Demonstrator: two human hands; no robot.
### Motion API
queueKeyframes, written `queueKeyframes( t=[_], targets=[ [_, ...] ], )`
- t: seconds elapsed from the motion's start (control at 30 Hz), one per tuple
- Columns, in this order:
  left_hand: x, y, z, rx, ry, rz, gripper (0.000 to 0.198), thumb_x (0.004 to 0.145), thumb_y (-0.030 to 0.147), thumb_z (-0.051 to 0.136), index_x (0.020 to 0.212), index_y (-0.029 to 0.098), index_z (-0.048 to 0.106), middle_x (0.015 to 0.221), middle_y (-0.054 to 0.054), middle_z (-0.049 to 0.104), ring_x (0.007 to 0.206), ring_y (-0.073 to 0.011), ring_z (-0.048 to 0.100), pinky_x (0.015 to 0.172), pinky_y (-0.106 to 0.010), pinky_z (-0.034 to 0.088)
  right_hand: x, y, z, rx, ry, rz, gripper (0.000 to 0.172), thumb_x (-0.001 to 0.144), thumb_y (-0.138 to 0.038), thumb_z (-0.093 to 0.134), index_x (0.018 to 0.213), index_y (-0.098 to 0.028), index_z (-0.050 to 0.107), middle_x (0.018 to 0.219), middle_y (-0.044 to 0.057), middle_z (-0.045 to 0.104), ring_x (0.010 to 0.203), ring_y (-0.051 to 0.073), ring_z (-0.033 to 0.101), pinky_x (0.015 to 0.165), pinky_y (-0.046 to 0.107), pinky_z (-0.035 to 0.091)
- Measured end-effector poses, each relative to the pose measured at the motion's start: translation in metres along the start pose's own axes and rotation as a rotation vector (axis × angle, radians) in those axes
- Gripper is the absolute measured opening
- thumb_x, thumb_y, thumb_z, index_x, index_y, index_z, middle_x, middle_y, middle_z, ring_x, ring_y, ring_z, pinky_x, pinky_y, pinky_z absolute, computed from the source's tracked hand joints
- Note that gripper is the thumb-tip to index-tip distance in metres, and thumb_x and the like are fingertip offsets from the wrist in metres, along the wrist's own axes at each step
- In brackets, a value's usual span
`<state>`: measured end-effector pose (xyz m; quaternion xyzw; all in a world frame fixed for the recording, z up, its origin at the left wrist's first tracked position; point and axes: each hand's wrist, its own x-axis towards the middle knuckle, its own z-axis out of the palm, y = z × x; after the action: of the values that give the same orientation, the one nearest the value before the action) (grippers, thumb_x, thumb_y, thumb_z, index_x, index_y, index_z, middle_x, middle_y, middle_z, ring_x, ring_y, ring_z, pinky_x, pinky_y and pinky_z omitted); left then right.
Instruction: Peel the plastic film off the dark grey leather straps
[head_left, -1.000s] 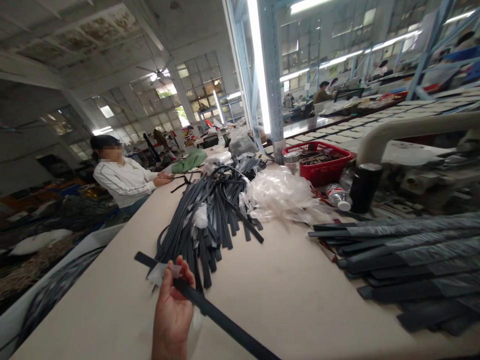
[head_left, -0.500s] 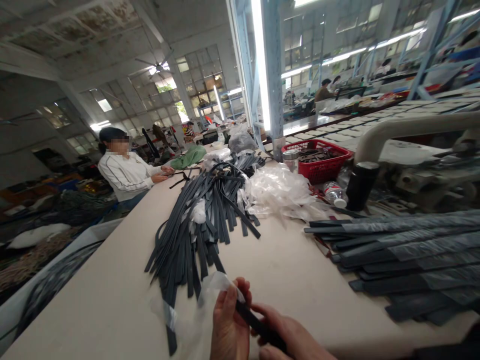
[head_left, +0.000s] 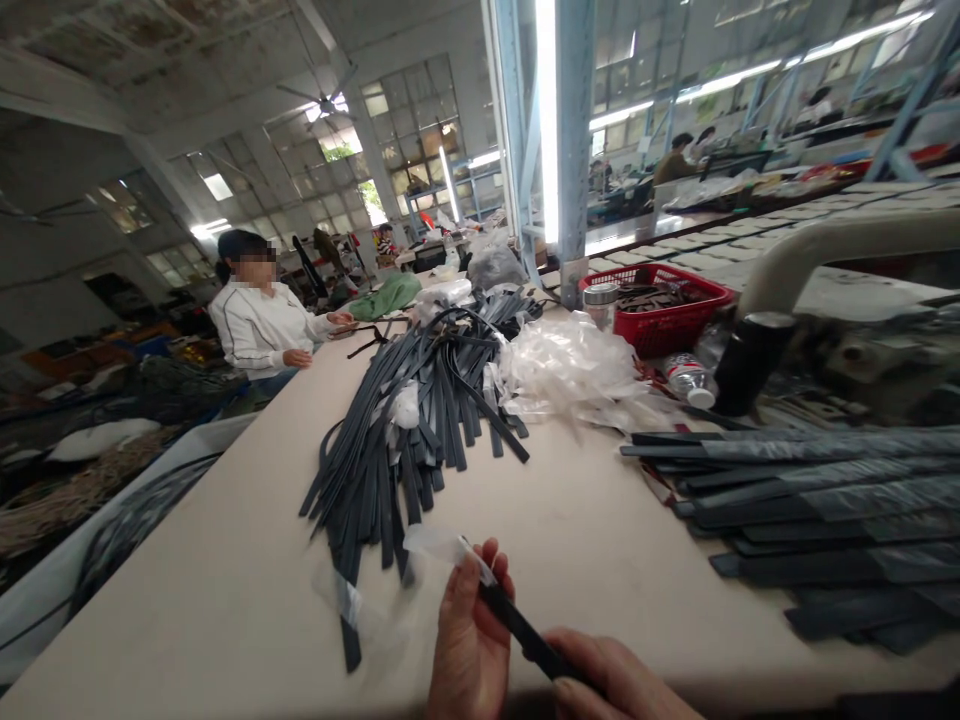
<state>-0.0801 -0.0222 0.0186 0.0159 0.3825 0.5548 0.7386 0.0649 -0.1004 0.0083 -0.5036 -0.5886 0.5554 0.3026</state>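
- The left hand (head_left: 469, 650) is bare: no glove, no ring to be seen, no sleeve reaching into view.
- Its fingers (head_left: 466, 590) show short, plain nails without polish.
- The right hand (head_left: 615, 685) is also bare, with no glove or jewellery to be seen.
- Both wrists are cut off by the lower edge of the head view, so any cuff, watch or clothing is out of sight.

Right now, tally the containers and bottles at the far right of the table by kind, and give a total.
Red basket: 1
Clear jar with metal lid: 1
Plastic bottle lying on its side: 1
Black cylindrical flask: 1
Total: 4
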Motion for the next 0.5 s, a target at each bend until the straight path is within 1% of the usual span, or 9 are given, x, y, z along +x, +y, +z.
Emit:
queueKeyframes(
  t=[0.07,0.13,0.23,0.33,0.43,0.5],
  targets=[
    [-0.001,-0.005,0.002,-0.002,-0.010,-0.028,0.010,0.086,0.006,0.060,0.090,0.011,0.067,0.095,-0.012,0.075,0.082,-0.0192,0.072,0.068,-0.027,0.062,0.011,-0.007,0.002,0.064,0.002,0.011,0.029,0.091,-0.041,0.041,0.092,-0.017,0.058,0.064,0.000,0.060,0.048,0.011,0.049,0.045,0.020,0.036],
    [0.000,0.002,0.004,-0.030,-0.001,-0.010,0.011,0.088,0.008,0.057,0.091,0.012,0.067,0.096,-0.013,0.075,0.086,-0.0199,0.072,0.070,-0.028,0.062,0.016,-0.009,0.001,0.088,0.056,0.011,0.035,0.093,-0.047,0.038,0.089,-0.017,0.057,0.059,-0.002,0.057,0.041,0.010,0.043,0.040,0.020,0.031],
    [0.004,0.020,0.006,-0.064,0.029,0.045,0.013,0.089,0.009,0.056,0.090,0.014,0.068,0.093,-0.011,0.076,0.085,-0.0183,0.073,0.069,-0.028,0.063,0.012,-0.005,-0.005,-0.019,0.183,-0.051,0.038,0.095,-0.047,0.037,0.083,-0.019,0.058,0.057,-0.003,0.056,0.044,0.011,0.046,0.044,0.021,0.035],
    [0.006,0.032,0.009,-0.069,0.035,0.067,0.012,0.089,0.010,0.057,0.089,0.014,0.068,0.090,-0.011,0.076,0.081,-0.0172,0.073,0.067,-0.027,0.063,0.003,-0.002,-0.011,-0.191,0.225,-0.135,0.038,0.098,-0.044,0.038,0.077,-0.021,0.058,0.059,-0.002,0.059,0.052,0.013,0.052,0.051,0.023,0.038],
    [0.005,0.032,0.012,-0.089,0.045,0.060,0.014,0.089,0.009,0.056,0.090,0.013,0.069,0.088,-0.010,0.077,0.080,-0.0160,0.073,0.066,-0.024,0.062,0.000,-0.001,-0.011,-0.296,0.220,-0.162,0.038,0.099,-0.043,0.038,0.075,-0.021,0.057,0.061,-0.002,0.060,0.056,0.013,0.054,0.055,0.024,0.037],
    [0.004,0.028,0.014,-0.099,0.039,0.028,0.015,0.090,0.009,0.055,0.091,0.013,0.069,0.088,-0.010,0.077,0.081,-0.0161,0.073,0.067,-0.024,0.062,0.001,-0.001,-0.010,-0.313,0.220,-0.150,0.037,0.099,-0.042,0.038,0.075,-0.021,0.057,0.061,-0.002,0.060,0.056,0.013,0.055,0.055,0.024,0.037]
  ],
)
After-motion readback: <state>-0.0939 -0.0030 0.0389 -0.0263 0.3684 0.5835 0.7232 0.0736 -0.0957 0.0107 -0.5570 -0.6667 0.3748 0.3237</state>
